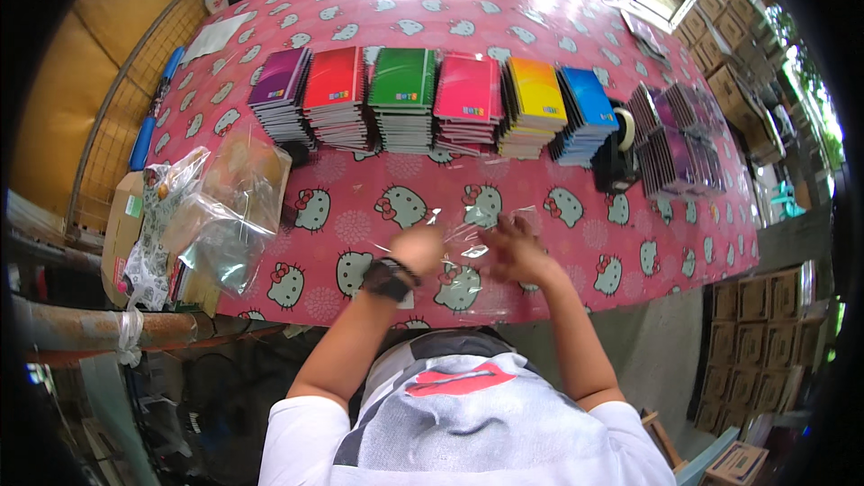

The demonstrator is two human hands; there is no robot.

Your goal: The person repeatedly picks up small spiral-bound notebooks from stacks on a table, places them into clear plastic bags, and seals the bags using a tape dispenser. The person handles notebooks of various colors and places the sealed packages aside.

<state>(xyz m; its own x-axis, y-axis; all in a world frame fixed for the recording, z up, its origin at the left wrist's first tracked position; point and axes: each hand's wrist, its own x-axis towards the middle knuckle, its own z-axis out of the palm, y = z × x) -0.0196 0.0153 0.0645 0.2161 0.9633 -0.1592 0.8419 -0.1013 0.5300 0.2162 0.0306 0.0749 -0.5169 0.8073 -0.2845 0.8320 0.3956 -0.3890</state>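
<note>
A clear plastic bag or sheet (472,247) lies on the table in front of me, its edges shining. My left hand (419,248), with a dark band on the wrist, is at the plastic's left side. Its fingers look curled in, but blur hides what they hold, if anything. On the plastic's right side rests my right hand (520,254), fingers spread apart. Beyond both hands stand stacks of spiral notebooks in a row: purple (280,78), red (333,77), green (402,78), pink (469,90), yellow (536,90) and blue (589,97).
A black tape dispenser (615,166) stands right of the blue stack, beside wrapped notebook bundles (677,148). Left lies a pile of clear plastic bags (236,216) near patterned cloth (155,256). The pink patterned tablecloth (396,175) covers the table. Cardboard boxes (754,342) are stacked at right.
</note>
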